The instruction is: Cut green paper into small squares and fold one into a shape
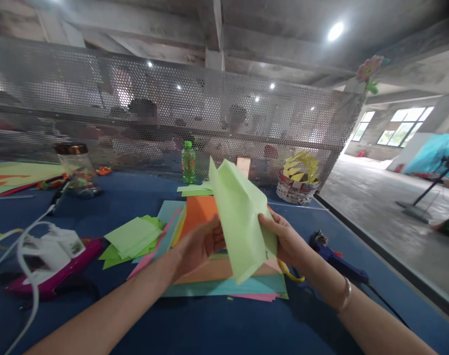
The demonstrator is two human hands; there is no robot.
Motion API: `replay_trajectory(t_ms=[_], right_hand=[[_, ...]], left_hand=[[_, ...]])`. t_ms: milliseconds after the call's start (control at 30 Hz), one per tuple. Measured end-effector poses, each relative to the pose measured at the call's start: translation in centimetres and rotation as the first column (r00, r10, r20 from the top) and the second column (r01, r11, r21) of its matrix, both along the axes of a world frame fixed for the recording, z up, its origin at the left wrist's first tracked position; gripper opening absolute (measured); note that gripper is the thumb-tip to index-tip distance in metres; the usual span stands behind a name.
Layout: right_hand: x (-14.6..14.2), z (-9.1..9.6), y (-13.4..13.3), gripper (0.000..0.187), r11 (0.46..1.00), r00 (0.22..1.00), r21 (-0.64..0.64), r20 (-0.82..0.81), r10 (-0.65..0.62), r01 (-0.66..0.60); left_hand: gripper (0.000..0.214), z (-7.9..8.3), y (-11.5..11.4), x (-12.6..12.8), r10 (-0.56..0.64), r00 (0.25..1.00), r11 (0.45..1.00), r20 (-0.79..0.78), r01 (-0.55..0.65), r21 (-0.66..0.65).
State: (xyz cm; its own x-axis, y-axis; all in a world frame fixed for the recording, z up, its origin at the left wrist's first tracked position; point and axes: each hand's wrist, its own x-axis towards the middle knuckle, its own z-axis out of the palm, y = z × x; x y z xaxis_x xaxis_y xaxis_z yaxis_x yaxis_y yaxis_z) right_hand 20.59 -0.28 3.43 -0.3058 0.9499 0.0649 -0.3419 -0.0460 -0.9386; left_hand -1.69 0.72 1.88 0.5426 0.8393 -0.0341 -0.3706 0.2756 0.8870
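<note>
Head view: sheet [239, 217], centre frame, long axis steep; right hand [284, 235] pinching right edge; left hand [199, 241] half-curled alongside, grip unclear.

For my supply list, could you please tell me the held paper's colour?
The held paper is pale green, clearest in the head view.
</note>
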Motion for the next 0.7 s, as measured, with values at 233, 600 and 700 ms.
replay_trajectory(t_ms=[233, 600, 700], right_hand=[[-1.0, -1.1, -0.6, 0.032, 0.954, 0.917, 0.297, 0.389, -0.089, -0.033], [-0.4, -1.5, 0.5, 0.039, 0.97, 0.853, 0.209, 0.478, -0.209, 0.121], [0.0, -2.0, 1.1, 0.038, 0.966, 0.829, 0.225, 0.509, -0.231, 0.131]], left_hand=[[0.06, 1.2, 0.8, -1.8, 0.066, 0.986, 0.983, 0.152, -0.038, -0.178], [0.039, 0.0, 1.5, -1.9, 0.318, 0.948, 0.917, -0.011, -0.31, -0.252], [0.043, 0.0, 1.7, -1.7, 0.46, 0.888, 0.88, 0.0, -0.456, -0.13]])
